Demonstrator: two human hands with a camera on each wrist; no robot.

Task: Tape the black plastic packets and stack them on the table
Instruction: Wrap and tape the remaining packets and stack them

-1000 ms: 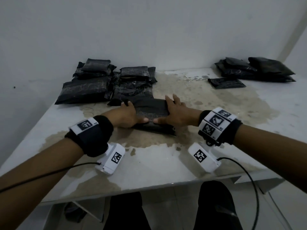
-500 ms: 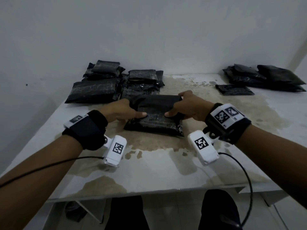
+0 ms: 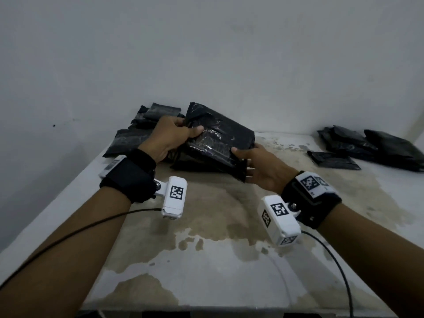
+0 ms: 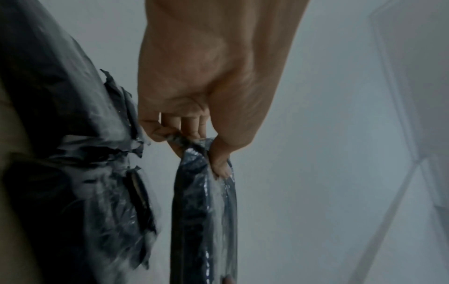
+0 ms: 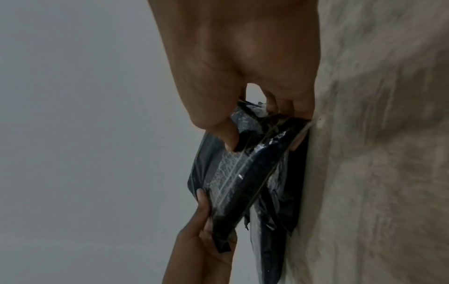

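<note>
Packet hangs tilted between both grips: left hand pinching its top, right hand clasping its lower edge.

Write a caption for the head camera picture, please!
Both hands, left hand and right hand, lift a black packet above the stained table.

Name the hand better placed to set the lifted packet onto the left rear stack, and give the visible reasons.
Left, probably. The left hand grips the packet at its far end, right beside the left rear stack. The right hand holds the near end, farther from the stack.
</note>
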